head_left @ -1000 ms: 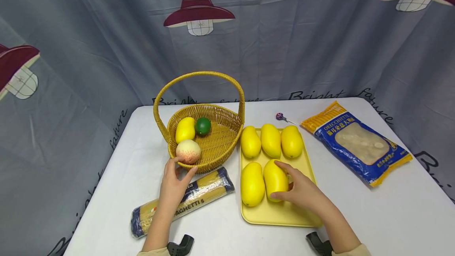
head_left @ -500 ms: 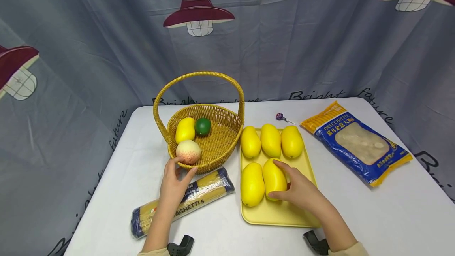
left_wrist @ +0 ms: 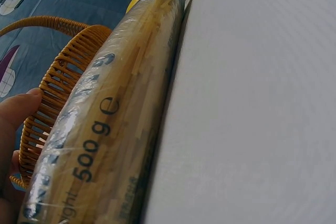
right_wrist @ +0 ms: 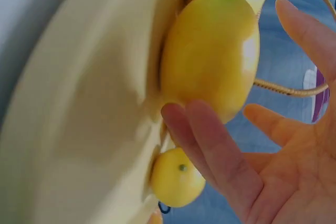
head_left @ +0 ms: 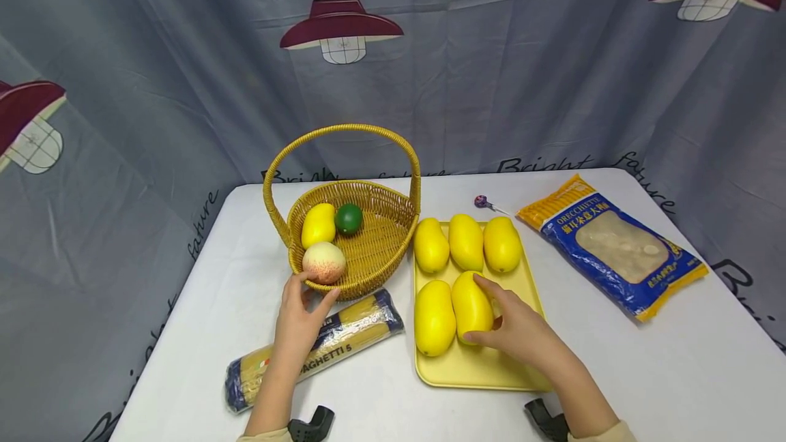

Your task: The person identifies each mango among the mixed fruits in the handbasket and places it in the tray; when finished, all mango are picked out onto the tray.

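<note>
My left hand (head_left: 299, 316) holds the front rim of a wicker basket (head_left: 381, 251), thumb against its outer wall in the left wrist view. Inside are a small mango (head_left: 319, 225), a green ball-like fruit (head_left: 348, 219) and a peach (head_left: 323, 262). My right hand (head_left: 516, 319) spans a yellow mango (head_left: 471, 305) on the yellow tray (head_left: 473, 370), thumb at its near end and fingers at its far end. In the right wrist view, fingertips touch the mango (right_wrist: 210, 56); the thumb appears spread. Another mango (head_left: 434, 319) lies beside it, touching or nearly so.
Three mangoes stand in a row at the tray's back, one of them a mango (head_left: 503, 244) at the right. A spaghetti packet (head_left: 344, 336) lies under my left forearm. To the right are a lollipop (head_left: 482, 202) and an orecchiette bag (head_left: 614, 244).
The mango at my right hand has shifted slightly back and to the left, together with that hand. My left hand and the basket have stayed put.
</note>
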`<state>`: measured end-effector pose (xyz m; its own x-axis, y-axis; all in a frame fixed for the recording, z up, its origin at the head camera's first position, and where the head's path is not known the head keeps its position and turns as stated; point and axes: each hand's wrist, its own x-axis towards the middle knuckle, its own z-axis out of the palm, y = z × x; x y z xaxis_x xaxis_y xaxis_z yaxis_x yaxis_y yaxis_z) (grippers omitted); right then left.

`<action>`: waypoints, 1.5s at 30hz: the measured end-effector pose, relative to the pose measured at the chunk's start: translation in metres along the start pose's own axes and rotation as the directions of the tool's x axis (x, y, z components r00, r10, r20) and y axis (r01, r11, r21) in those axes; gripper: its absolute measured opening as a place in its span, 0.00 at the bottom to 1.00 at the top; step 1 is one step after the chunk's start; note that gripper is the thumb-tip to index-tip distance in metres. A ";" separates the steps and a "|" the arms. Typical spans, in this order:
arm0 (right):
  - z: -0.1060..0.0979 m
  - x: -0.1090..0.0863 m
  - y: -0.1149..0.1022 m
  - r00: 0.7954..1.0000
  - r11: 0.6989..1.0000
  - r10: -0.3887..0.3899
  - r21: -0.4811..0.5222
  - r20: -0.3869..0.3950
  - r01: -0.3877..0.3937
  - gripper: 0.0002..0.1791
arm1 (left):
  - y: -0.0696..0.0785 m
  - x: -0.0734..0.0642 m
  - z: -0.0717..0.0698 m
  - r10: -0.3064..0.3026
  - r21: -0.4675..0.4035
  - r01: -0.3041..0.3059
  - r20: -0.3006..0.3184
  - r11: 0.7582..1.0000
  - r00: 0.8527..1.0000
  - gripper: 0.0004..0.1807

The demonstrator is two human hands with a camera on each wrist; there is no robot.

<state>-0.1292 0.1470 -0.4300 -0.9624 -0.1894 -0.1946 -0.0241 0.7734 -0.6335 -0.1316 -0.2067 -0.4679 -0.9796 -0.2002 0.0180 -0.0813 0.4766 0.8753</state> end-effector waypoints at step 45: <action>0.058 0.131 -0.166 0.955 0.834 -0.265 0.530 0.135 0.157 0.38 | -0.002 -0.001 0.001 0.019 -0.007 -0.019 -0.002 1.000 1.000 0.39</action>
<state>-0.2357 -0.0413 -0.3944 -0.8760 -0.4675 -0.1188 -0.0277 0.2947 -0.9552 -0.1306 -0.2067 -0.4699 -0.9806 -0.1926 0.0355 -0.0613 0.4741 0.8783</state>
